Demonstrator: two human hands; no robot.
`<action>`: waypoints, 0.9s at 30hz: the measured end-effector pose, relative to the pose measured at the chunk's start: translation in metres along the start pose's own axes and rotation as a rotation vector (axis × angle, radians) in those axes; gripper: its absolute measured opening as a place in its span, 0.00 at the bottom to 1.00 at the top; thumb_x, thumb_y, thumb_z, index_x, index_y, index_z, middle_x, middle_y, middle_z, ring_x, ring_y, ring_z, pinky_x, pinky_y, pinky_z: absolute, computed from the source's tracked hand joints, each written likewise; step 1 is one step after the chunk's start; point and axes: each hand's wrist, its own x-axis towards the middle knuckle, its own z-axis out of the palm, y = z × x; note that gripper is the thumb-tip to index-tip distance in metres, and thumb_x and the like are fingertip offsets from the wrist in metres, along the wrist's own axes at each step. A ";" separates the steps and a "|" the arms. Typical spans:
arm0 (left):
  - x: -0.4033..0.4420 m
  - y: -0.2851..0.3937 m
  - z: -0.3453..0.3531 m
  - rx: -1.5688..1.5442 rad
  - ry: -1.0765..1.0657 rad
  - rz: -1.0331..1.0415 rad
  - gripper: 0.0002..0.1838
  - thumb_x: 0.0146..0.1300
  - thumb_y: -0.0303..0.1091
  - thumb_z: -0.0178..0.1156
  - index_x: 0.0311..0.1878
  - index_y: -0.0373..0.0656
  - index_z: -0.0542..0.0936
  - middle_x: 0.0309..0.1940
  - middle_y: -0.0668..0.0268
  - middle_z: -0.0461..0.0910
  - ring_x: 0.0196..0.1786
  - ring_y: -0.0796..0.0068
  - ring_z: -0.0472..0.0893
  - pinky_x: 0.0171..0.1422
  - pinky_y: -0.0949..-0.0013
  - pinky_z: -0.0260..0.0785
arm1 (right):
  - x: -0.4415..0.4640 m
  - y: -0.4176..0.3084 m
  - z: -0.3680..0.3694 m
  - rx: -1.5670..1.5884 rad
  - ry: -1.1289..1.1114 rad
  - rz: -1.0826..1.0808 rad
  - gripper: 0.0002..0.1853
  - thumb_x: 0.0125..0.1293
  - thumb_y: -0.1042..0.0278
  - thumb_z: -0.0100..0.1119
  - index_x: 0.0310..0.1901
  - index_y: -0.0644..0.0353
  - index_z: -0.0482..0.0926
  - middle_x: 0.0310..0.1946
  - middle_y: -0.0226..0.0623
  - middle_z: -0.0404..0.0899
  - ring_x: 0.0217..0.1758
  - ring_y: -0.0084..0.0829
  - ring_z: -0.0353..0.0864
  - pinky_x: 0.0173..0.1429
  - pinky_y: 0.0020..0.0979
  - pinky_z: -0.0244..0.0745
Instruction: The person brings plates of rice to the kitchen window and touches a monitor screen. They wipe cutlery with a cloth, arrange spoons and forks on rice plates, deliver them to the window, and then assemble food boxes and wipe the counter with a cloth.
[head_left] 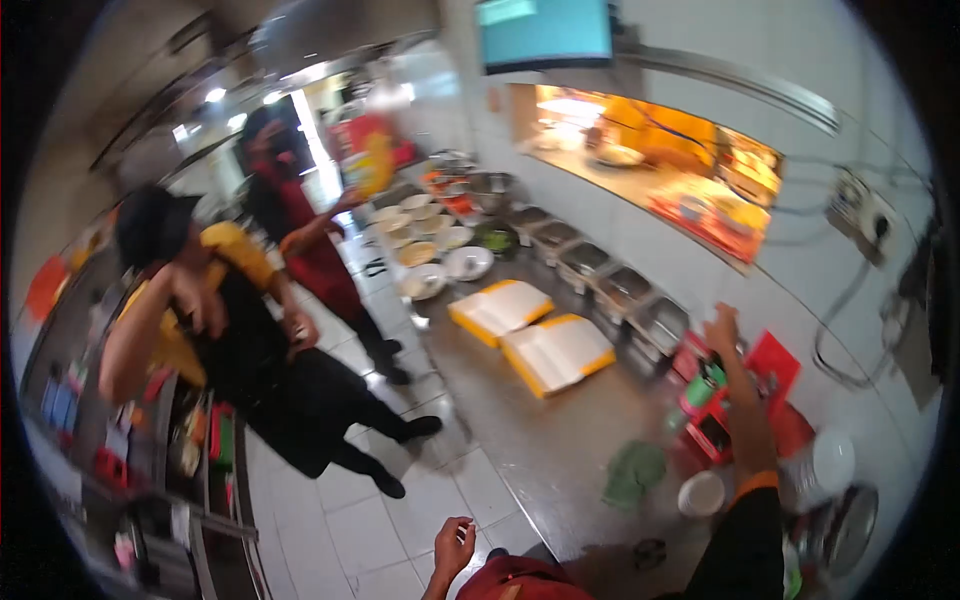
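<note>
My left hand [455, 545] is low in the view, over the tiled floor beside the counter's edge, with its fingers loosely curled and apart and nothing seen in them. Stretched out towards the wall, my right hand [722, 328] is slightly blurred, its fingers apart and apparently empty. Below it stand a green bottle [700, 388] and a red box [710, 432]. Two open yellow boxes with white lining [502, 308] [557, 352] lie on the metal counter [480, 420]. A green cloth [634, 474] rests nearer me, left of a white bowl stack [702, 494].
Metal containers [585, 262] line the wall below a serving window [655, 165]. Plates [420, 254] stand at the counter's far end. Two people [260, 370] [300, 220] stand on the left, near shelves [200, 450]. White dishes [830, 460] are at the right.
</note>
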 end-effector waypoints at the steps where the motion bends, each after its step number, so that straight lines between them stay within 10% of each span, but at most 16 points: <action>1: -0.007 -0.003 -0.004 0.019 0.034 -0.022 0.07 0.57 0.29 0.60 0.38 0.39 0.77 0.31 0.60 0.77 0.24 0.69 0.78 0.30 0.69 0.70 | 0.008 -0.003 -0.004 0.025 -0.050 0.089 0.30 0.48 0.73 0.63 0.56 0.67 0.66 0.54 0.54 0.67 0.60 0.49 0.65 0.66 0.39 0.60; 27: -0.004 -0.023 -0.025 -0.042 0.086 -0.036 0.09 0.56 0.28 0.58 0.41 0.39 0.76 0.31 0.57 0.78 0.26 0.67 0.78 0.30 0.67 0.70 | 0.005 0.000 -0.034 -0.095 -0.132 -0.015 0.24 0.47 0.68 0.65 0.49 0.59 0.74 0.45 0.53 0.71 0.51 0.50 0.72 0.56 0.42 0.70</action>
